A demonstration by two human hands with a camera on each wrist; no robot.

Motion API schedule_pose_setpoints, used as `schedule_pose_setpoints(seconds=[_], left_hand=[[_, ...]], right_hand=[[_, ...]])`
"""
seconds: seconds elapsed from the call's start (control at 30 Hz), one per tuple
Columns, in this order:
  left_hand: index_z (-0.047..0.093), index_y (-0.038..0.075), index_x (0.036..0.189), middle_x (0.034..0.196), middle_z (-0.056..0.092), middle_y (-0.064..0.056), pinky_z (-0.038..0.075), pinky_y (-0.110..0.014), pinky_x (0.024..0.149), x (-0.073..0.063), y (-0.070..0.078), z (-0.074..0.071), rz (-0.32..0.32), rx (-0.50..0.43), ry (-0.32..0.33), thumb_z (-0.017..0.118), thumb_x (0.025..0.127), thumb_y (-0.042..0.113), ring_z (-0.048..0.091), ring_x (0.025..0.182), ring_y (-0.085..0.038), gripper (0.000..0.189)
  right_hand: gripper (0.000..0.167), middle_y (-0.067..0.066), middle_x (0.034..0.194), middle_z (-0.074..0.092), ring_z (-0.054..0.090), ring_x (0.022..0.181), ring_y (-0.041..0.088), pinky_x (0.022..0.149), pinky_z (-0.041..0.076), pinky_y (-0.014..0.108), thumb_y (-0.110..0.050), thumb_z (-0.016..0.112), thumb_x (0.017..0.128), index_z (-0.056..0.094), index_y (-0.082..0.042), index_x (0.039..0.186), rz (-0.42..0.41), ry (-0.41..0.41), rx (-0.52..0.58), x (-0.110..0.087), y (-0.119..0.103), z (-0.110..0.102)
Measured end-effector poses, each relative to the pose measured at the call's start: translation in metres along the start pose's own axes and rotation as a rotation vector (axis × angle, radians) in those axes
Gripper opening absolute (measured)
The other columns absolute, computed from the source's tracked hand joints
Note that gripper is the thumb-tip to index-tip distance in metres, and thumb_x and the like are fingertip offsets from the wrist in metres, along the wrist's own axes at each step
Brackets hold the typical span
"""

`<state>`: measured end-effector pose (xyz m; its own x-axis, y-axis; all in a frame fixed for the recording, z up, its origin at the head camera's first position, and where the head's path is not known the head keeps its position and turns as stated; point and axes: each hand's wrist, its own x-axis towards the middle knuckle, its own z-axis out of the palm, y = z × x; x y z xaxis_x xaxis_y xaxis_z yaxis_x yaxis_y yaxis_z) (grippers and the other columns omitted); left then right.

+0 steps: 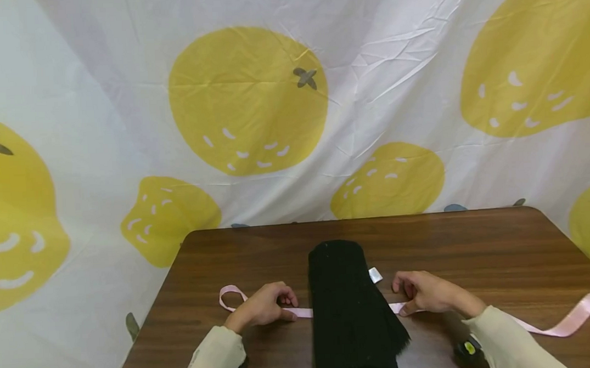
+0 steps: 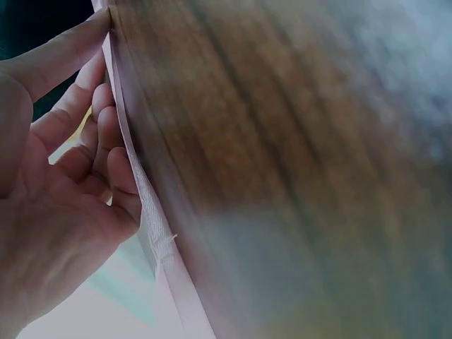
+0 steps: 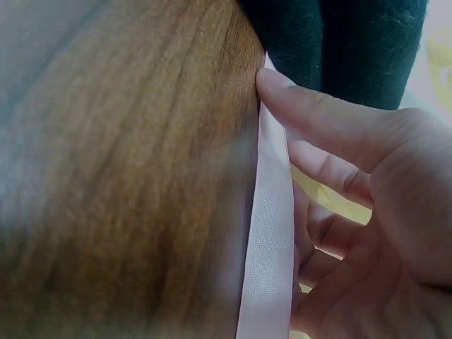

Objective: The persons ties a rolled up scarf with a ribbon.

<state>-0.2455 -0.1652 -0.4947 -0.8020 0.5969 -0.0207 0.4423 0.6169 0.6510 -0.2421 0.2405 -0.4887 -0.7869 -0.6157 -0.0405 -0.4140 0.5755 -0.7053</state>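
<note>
A folded black cloth with a fringed edge, probably a scarf, lies lengthwise on the table over a pink ribbon. The ribbon emerges on both sides of it. On the left side, my left hand lays its thumb on the ribbon close to the cloth, other fingers loosely bent. My right hand does likewise on the right, its thumb tip on the ribbon and its index finger apart from the thumb. A small white tag sticks out from the cloth's right edge.
The brown wooden table ends at a white curtain with yellow fruit prints. One ribbon end loops behind my left hand. The other end trails past my right sleeve, near a small dark object.
</note>
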Motion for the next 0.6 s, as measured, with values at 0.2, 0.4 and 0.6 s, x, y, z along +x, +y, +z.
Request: schedule_pose_setpoints(seconds=[0.2, 0.4, 0.6], left_hand=[[0.068, 0.012, 0.079, 0.076, 0.056, 0.004, 0.040, -0.021, 0.068, 0.0001, 0.0024, -0.0008, -0.029, -0.002, -0.021, 0.085, 0.076, 0.015, 0.049, 0.072, -0.005, 0.017], [0.069, 0.013, 0.076, 0.076, 0.056, 0.003, 0.040, -0.020, 0.066, 0.0006, 0.0031, -0.0016, -0.035, 0.000, -0.036, 0.085, 0.076, 0.016, 0.048, 0.070, -0.003, 0.017], [0.070, 0.015, 0.075, 0.076, 0.056, 0.005, 0.040, -0.020, 0.065, 0.0015, 0.0034, -0.0021, -0.051, 0.003, -0.042, 0.085, 0.077, 0.016, 0.047, 0.070, -0.002, 0.015]], right_hand=[[0.032, 0.000, 0.075, 0.054, 0.049, 0.068, 0.007, 0.060, 0.042, 0.024, -0.013, 0.085, 0.074, 0.060, -0.009, 0.093, -0.004, -0.011, 0.036, -0.0014, -0.0019, 0.0008], [0.027, -0.002, 0.075, 0.055, 0.049, 0.069, 0.006, 0.061, 0.041, 0.024, -0.010, 0.084, 0.074, 0.061, -0.009, 0.088, -0.008, -0.019, 0.027, -0.0015, -0.0057, 0.0020], [0.024, -0.004, 0.073, 0.056, 0.051, 0.067, 0.005, 0.060, 0.043, 0.023, -0.005, 0.081, 0.073, 0.061, -0.008, 0.085, 0.003, -0.012, 0.024, -0.0015, -0.0077, 0.0030]])
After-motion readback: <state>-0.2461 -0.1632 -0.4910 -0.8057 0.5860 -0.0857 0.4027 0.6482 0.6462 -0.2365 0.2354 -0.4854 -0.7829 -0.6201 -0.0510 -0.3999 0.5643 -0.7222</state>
